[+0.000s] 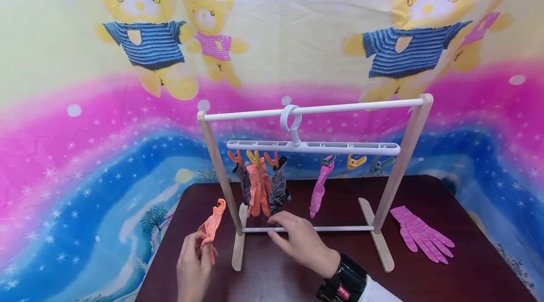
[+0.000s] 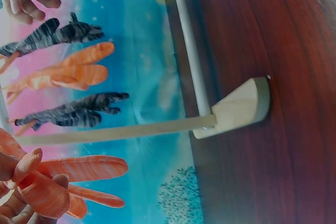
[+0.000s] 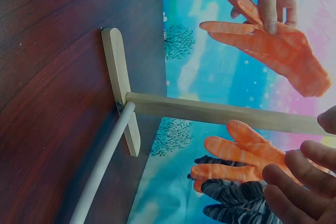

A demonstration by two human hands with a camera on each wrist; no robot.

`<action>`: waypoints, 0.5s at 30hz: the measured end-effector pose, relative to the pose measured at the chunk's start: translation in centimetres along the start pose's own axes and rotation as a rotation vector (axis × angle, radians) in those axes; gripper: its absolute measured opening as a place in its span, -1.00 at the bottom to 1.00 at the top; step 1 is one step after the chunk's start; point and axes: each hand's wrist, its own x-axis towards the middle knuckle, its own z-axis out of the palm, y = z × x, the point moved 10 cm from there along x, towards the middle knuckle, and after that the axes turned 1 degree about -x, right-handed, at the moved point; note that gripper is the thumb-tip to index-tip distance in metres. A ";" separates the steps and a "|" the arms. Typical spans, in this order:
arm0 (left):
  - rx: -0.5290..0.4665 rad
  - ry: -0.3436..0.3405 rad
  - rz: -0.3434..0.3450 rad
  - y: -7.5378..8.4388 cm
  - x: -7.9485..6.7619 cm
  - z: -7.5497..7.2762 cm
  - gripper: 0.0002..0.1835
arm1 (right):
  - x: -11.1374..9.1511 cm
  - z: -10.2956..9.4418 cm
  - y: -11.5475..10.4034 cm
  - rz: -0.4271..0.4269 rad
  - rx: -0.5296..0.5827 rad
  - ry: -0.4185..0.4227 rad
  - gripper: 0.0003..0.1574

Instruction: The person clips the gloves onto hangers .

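My left hand (image 1: 193, 264) pinches an orange glove (image 1: 214, 221) at the left of the rack; in the right wrist view the held glove (image 3: 273, 51) hangs with its fingers spread and cuff away. My right hand (image 1: 303, 243) holds nothing, its fingers loosely extended just below the hanging gloves and near the lower bar. Another orange glove (image 1: 258, 188) hangs from a yellow clip (image 1: 253, 158), between two black-and-grey gloves (image 1: 278, 188) on orange clips. Farther right, a pink glove (image 1: 320, 191) hangs from a dark green clip (image 1: 328, 160).
A white clip hanger (image 1: 297, 148) hooks over the top bar of a wooden rack (image 1: 401, 169). Its yellow clip (image 1: 356, 162) and green clip (image 1: 382, 165) at the right carry nothing. On the dark table (image 1: 450, 198), a pink glove (image 1: 422, 236) lies right of the rack.
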 end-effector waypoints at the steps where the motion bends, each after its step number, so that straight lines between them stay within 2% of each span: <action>1: -0.006 0.003 0.007 0.3 0.0 -0.1 -0.75 | 0.0 -0.1 0.1 0.001 0.003 0.002 -0.70; 7: -0.097 -0.007 0.072 2.2 -0.1 -0.2 -0.75 | -0.2 -0.9 0.4 0.008 -0.005 0.023 -0.72; 15: -0.184 -0.051 0.109 3.8 -0.5 0.6 -0.77 | -0.5 -1.9 0.9 0.022 -0.031 0.057 -0.70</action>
